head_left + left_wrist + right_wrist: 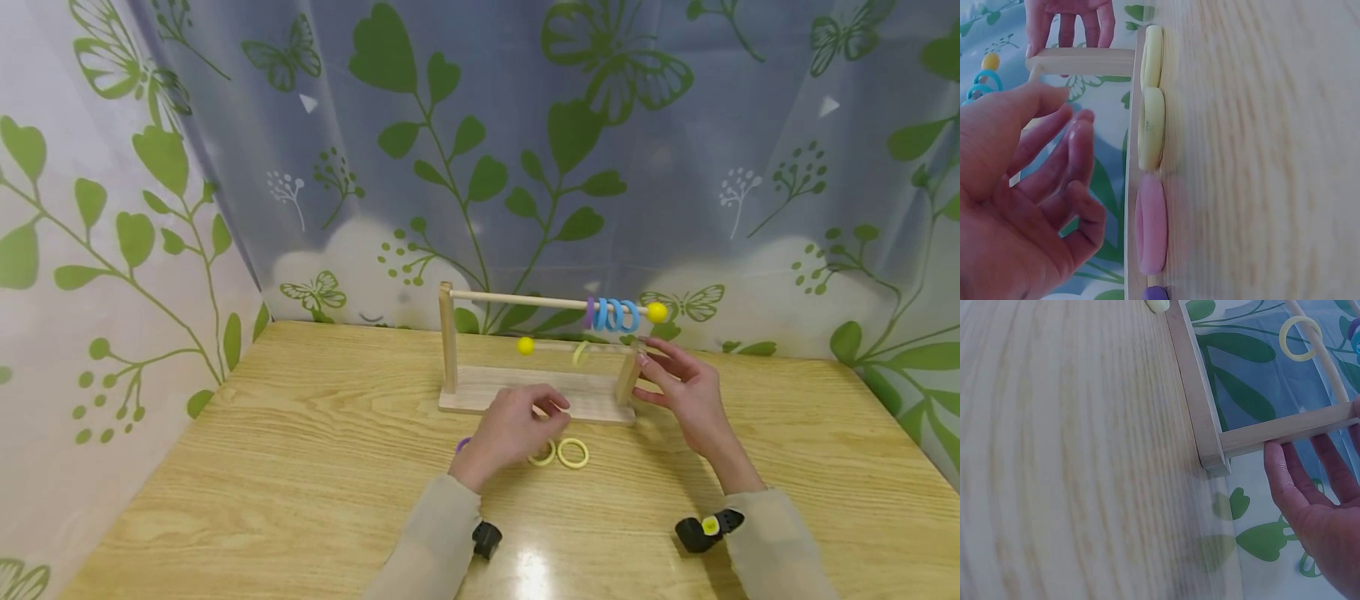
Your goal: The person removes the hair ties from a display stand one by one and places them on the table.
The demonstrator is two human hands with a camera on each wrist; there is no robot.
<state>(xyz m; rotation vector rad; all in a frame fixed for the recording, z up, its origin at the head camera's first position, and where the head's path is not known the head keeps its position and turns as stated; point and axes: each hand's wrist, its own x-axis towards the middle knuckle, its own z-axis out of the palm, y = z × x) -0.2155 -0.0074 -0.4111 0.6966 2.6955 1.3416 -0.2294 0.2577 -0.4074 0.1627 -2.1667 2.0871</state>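
Note:
A wooden stand [536, 392] carries an upper rod with one purple ring [590, 313] and blue rings [616, 315] near its yellow end ball. One yellow ring [580, 353] hangs on the lower rod. My left hand [521, 429] hovers in front of the base, fingers loosely bent, nothing in them. Below it on the table lie yellow rings [573, 453], a pink ring [1151, 225] and a purple ring [1155, 293], the pink one hidden in the head view. With extended fingers, my right hand [690, 400] touches the outer side of the right post [1291, 428].
The wooden table [300, 467] extends around the stand. Behind it hangs a leaf-patterned curtain [480, 167], which also covers the left side. A black wrist camera [697, 533] sits at the right sleeve.

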